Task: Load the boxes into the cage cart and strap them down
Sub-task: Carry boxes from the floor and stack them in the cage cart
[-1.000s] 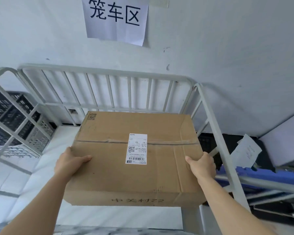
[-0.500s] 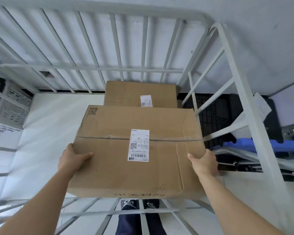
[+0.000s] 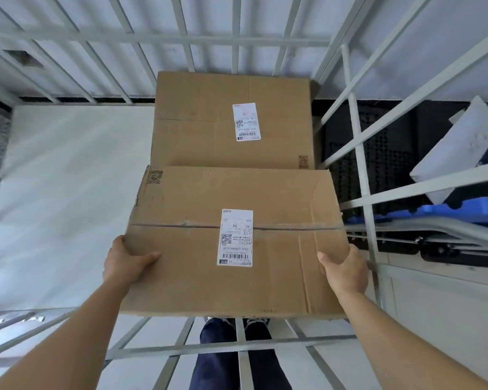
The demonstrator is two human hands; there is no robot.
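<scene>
Hands: my left hand (image 3: 124, 266) and right hand (image 3: 347, 273) grip the near box (image 3: 181, 263) by its side edges, thumbs flat on top, fingers hidden.
Arms: both stretched forward and down.
Near box: label up, inside the cage cart (image 3: 164, 38), right side, just short of the far box (image 3: 203, 128).
Far box: against the back bars.

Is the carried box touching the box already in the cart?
Cannot tell. The head view shows the carried box overlapping the near edge of the loaded box, hiding any gap.
</scene>
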